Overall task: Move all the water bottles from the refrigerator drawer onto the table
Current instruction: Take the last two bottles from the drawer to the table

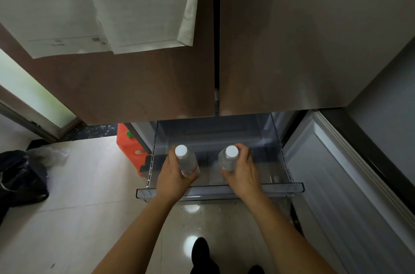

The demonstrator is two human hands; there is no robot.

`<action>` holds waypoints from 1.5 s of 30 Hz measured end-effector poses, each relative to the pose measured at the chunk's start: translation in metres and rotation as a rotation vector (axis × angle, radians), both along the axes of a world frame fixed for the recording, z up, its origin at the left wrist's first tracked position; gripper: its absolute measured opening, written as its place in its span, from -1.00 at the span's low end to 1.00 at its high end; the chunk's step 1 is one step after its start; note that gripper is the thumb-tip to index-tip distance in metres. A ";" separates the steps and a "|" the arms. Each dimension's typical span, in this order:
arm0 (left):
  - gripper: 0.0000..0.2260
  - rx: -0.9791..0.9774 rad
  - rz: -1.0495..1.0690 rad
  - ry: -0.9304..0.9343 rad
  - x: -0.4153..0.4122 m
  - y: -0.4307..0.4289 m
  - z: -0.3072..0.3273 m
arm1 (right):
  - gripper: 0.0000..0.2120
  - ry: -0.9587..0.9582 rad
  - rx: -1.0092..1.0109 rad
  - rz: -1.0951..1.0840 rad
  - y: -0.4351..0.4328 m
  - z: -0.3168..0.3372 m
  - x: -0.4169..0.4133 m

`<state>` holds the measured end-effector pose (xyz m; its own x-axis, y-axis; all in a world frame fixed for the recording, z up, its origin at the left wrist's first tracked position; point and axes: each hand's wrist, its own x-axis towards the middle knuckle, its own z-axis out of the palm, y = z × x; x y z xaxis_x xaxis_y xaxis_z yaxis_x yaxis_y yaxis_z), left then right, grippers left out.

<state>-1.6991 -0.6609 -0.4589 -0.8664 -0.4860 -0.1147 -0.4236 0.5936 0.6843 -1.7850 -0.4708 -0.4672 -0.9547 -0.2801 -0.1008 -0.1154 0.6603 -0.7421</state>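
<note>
The clear plastic refrigerator drawer (220, 189) is pulled out below the two brown upper doors. My left hand (173, 176) grips one clear water bottle (187, 161) with a white cap, held upright over the drawer's left half. My right hand (241, 172) grips a second water bottle (228, 160), also white-capped and upright, over the drawer's right half. No other bottle shows in the drawer. The table is out of view.
The lower right refrigerator door (336, 195) stands open at the right. An orange box (129, 145) sits left of the drawer. A dark bag (20, 179) lies on the tiled floor at left. Papers (101, 4) hang on the upper left door. My dark shoe (201, 251) is below.
</note>
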 end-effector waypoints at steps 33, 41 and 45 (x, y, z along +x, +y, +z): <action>-0.26 0.077 0.617 0.710 0.273 -0.003 0.161 | -0.24 -0.351 -0.709 1.001 -0.121 0.153 0.183; -0.28 -0.018 0.805 0.711 0.477 -0.068 0.164 | -0.24 -0.217 -0.634 1.219 -0.234 0.165 0.369; -0.29 -0.075 0.951 0.712 0.577 -0.102 0.167 | -0.23 -0.176 -0.605 1.311 -0.291 0.165 0.465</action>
